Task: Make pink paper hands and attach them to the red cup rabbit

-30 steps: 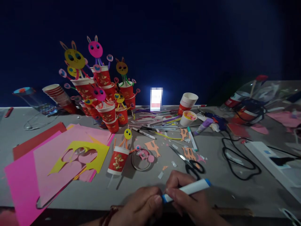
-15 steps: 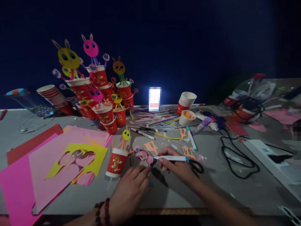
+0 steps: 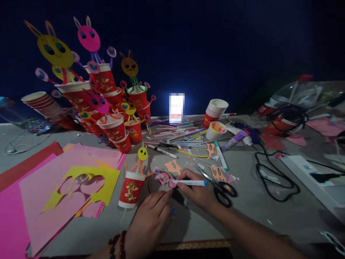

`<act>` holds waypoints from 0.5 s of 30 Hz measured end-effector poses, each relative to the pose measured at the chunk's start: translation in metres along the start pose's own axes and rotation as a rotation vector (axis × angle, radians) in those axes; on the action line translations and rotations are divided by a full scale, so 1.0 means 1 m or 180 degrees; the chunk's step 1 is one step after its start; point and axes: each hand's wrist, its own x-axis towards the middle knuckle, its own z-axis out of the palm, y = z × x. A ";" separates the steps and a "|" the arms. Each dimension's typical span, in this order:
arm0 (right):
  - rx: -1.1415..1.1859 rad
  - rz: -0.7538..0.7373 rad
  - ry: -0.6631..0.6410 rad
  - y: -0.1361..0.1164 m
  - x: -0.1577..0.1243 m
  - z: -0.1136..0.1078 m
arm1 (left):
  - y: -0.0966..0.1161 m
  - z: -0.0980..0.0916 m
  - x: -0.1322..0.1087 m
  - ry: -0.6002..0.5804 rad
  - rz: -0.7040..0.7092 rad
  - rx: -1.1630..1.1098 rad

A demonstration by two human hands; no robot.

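A small pink paper circle [image 3: 173,183] is pinched at the fingertips of my left hand [image 3: 155,208], which is closed and low over the table. My right hand [image 3: 195,189] grips a white marker with a blue end [image 3: 194,183], its tip on or right at the pink circle. Behind my fingertips lie a roll of tape [image 3: 150,184] and pink paper scraps. Left of my hands stands a red paper cup [image 3: 131,190] bearing a yellow-faced rabbit figure [image 3: 142,153] with orange pipe-cleaner limbs. Black-handled scissors [image 3: 225,192] lie just right of my right hand.
Stacked red cups with rabbit figures [image 3: 107,126] rise at the back left. Coloured paper sheets [image 3: 40,201] cover the left side. Pipe cleaners [image 3: 172,135], a cup of paper pieces [image 3: 216,131] and a glowing screen [image 3: 176,108] are behind. A black cable [image 3: 258,183] coils at right.
The marker tip has moved left onto the pink circle, along with my right hand. More of the scissors shows now. The whole view has shifted slightly, with the cup stacks appearing larger.
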 end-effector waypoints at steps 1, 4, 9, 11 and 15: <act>-0.0020 -0.0004 -0.0028 0.000 0.000 0.000 | 0.000 0.000 0.000 -0.0006 -0.0014 -0.0002; -0.0074 -0.0022 -0.0082 0.000 0.000 0.000 | 0.001 0.002 -0.001 -0.0015 -0.0025 0.0022; -0.0064 0.0004 -0.0098 0.000 0.000 -0.001 | 0.001 0.003 -0.001 0.0013 -0.0036 0.0011; -0.0043 0.0026 -0.0121 0.000 0.000 0.000 | 0.001 0.002 -0.001 -0.0004 -0.0043 0.0003; -0.0084 0.0037 -0.0118 0.000 0.001 0.001 | 0.000 0.001 -0.001 0.0015 0.0046 0.0060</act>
